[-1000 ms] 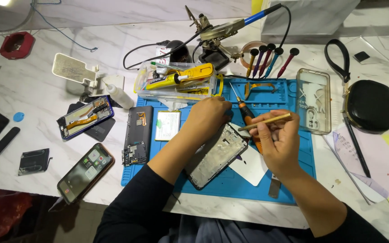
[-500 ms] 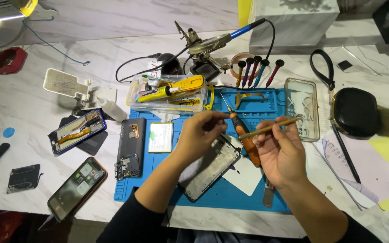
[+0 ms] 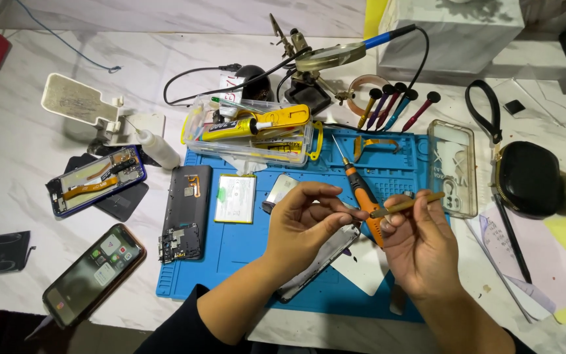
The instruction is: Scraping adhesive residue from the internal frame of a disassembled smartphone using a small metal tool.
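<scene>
Both hands are raised over the blue repair mat (image 3: 244,246) on the white marble worktop (image 3: 27,157).

Right hand (image 3: 420,246): grip pinched on a thin tan stick tool (image 3: 406,205), held near level, its free end pointing right toward the clear phone case (image 3: 453,167). The tool's left tip meets the left fingertips.

Left hand (image 3: 302,226): thumb and forefinger pressed together at the stick's tip; whether something tiny sits between them is too small to tell. The other fingers curl loosely.

Under the hands: an opened phone frame (image 3: 316,265) lies flat on the mat, tilted diagonally and partly covered by the left wrist. An orange-handled screwdriver (image 3: 361,193) lies on the mat between the two hands, its blade pointing up-left.

Left part of the mat: a dark phone back with exposed board (image 3: 185,213), and just beside it a white battery (image 3: 236,198).

Top edge of the mat: a clear plastic tray (image 3: 250,134) holding a yellow glue tube (image 3: 257,123).

Off the mat, left: a blue phone shell with an orange flex cable (image 3: 96,178) and a lit smartphone (image 3: 93,272).

Right: a black zip pouch (image 3: 528,178), touching nothing in hand.
</scene>
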